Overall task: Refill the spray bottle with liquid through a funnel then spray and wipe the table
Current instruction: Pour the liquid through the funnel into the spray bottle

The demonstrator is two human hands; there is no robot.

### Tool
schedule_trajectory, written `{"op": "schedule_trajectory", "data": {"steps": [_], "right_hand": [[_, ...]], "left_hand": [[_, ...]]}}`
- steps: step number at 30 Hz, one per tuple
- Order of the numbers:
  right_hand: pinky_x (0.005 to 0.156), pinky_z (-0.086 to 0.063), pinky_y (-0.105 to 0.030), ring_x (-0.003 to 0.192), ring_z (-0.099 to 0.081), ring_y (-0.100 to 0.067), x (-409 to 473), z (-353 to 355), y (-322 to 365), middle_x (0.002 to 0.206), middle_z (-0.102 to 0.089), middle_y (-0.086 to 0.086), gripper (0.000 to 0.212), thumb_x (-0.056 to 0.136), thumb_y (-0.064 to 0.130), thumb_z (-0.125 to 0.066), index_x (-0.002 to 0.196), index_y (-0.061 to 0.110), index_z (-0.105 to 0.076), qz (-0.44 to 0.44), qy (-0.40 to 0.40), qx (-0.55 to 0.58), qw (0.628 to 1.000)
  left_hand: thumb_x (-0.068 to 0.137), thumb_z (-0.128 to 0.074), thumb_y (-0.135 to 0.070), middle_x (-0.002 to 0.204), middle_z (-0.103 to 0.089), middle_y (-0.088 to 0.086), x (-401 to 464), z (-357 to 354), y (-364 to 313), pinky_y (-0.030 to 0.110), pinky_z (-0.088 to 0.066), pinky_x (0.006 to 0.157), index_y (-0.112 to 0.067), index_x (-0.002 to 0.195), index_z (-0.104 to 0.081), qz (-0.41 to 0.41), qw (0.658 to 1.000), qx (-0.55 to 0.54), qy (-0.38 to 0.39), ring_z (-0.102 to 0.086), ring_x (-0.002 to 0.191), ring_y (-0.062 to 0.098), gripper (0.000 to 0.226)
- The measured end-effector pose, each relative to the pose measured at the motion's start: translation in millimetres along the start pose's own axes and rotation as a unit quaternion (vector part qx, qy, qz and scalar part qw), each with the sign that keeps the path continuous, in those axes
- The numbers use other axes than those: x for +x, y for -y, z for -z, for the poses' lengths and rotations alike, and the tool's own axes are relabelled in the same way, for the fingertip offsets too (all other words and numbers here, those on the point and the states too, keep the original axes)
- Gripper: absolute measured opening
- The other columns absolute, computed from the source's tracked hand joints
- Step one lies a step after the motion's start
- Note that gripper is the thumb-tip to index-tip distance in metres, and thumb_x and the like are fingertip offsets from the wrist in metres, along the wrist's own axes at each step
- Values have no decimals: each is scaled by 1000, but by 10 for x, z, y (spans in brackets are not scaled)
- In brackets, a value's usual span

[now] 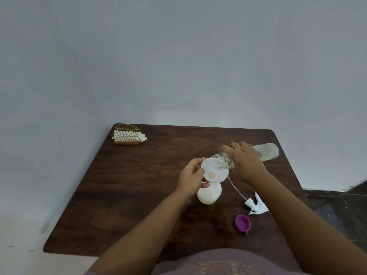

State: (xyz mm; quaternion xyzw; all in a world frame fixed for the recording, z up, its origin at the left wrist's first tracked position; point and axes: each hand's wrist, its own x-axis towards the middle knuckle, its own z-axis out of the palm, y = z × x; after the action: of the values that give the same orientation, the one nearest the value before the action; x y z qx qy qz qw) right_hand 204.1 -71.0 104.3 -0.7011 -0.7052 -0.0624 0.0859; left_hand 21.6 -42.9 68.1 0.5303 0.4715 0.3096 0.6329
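One purple cap (242, 223) lies nearest; left hand (191, 178) pinches one funnel (213, 171), right hand (246, 161) grips one tilted bottle (267, 151).

I am seeing both forearms bare from the lower edge up to the wrists; no sleeve, watch or ring is showing on the left hand (190, 176) or the right hand (245, 161). At the bottom, a mauve garment (218, 262) with a faint golden pattern is covering the torso.
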Motion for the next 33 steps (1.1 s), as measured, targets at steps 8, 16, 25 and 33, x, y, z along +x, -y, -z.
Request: {"op": "schedule_trajectory", "data": {"steps": [8, 16, 25, 33], "right_hand": [[81, -41, -36, 85, -53, -21, 0, -15, -15, 90, -59, 6, 37, 73, 14, -70, 102, 31, -56, -1, -9, 5, 1000], [83, -40, -36, 88, -53, -21, -9, 10, -2, 93, -60, 5, 37, 74, 14, -71, 105, 30, -57, 0, -2, 5, 1000], [85, -39, -36, 91, -53, -22, -7, 27, 20, 96, -60, 4, 34, 78, 16, -67, 107, 30, -57, 7, 5, 7, 1000], [89, -39, -36, 97, -53, -22, -5, 48, 18, 102, -61, 4, 38, 78, 14, -68, 110, 30, -56, 11, 16, -3, 1000]], "left_hand": [[98, -47, -7, 108, -65, -3, 10, -3, 13, 32, -61, 66, -25, 122, -58, 1, 1000, 3, -3, -68, 83, 21, 32], [97, -48, -7, 109, -66, 0, 6, -7, 19, 30, -60, 63, -23, 124, -58, -2, 1000, 5, -3, -68, 83, 21, 33], [97, -48, -8, 107, -66, -2, 5, -7, 29, 32, -61, 65, -24, 123, -59, -5, 1000, 9, -4, -68, 83, 19, 32], [97, -48, -7, 109, -65, -3, -2, -17, 15, 31, -61, 65, -22, 126, -58, -2, 1000, 13, -5, -68, 82, 19, 34]]}}
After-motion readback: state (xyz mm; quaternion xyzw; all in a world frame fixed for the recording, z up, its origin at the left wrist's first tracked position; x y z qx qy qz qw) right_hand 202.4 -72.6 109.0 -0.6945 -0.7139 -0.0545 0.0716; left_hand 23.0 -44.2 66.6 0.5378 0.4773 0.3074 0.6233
